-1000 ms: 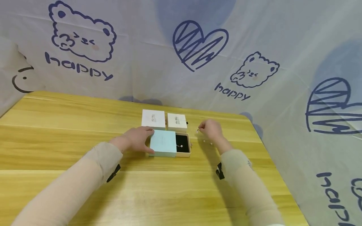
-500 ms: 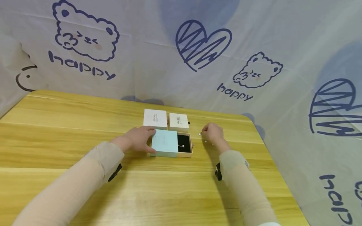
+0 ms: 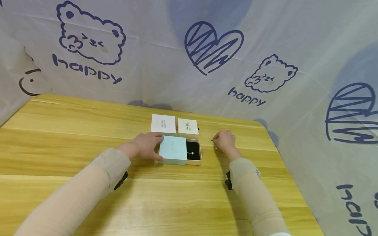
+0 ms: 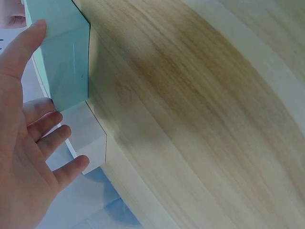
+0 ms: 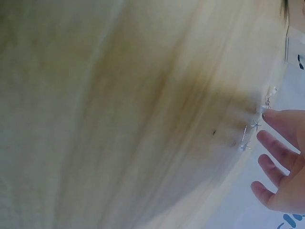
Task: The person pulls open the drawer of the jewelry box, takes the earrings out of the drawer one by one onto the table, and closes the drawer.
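Observation:
My left hand point(image 3: 144, 146) grips the left end of a light blue drawer-style jewelry box point(image 3: 173, 149), thumb at the near side and fingers at the far corner. Its drawer point(image 3: 194, 162) is partly out to the right, showing black lining point(image 3: 193, 147) and a pearl-tipped piece point(image 3: 192, 153). To the right, my right hand point(image 3: 225, 141) pinches a small shiny earring point(image 3: 210, 140) low over the table. In the right wrist view, the earring point(image 5: 269, 98) shows at the thumb and index fingertips, and star-shaped earrings point(image 5: 245, 146) lie beside the fingers.
Two white boxes with printed lids, a larger one point(image 3: 163, 124) and a smaller one point(image 3: 187, 126), stand behind the blue box. The wooden table point(image 3: 165, 203) ends at the back against a patterned cloth point(image 3: 159, 75).
My right hand has lowered the dangling earring toward the table and moved slightly right. The left hand keeps its hold on the blue box; the head view has shifted a little.

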`<state>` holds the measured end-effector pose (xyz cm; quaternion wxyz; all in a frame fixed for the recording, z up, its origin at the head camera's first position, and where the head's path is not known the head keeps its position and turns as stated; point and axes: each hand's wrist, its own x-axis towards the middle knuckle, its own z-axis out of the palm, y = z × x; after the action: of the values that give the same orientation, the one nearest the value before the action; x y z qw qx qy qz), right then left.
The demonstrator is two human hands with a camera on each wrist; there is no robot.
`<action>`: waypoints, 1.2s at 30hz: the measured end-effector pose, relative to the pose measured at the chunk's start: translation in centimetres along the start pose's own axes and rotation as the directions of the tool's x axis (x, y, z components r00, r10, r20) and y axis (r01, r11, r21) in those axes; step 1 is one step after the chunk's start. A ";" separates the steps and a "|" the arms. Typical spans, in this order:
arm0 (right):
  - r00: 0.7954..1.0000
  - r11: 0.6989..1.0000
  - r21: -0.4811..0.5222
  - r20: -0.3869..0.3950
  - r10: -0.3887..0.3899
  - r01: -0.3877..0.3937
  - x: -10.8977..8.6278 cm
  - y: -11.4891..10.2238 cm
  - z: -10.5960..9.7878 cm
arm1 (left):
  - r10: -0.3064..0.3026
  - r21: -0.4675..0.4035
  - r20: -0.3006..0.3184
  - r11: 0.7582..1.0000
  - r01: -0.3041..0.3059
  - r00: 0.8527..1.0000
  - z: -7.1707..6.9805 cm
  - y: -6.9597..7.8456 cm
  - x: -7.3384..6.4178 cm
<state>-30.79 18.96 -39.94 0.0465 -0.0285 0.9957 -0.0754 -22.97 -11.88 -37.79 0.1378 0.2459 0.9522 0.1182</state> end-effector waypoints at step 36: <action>0.857 0.860 -0.018 0.107 -0.505 0.509 -5.9 -6.5 -1.3 | 0.001 0.002 -0.003 1.000 -0.001 1.000 0.1 0.0 0.0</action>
<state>-24.75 13.07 -37.19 0.0734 -0.2943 0.9510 -0.0605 -22.93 -11.83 -37.86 0.1361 0.2462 0.9524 0.1178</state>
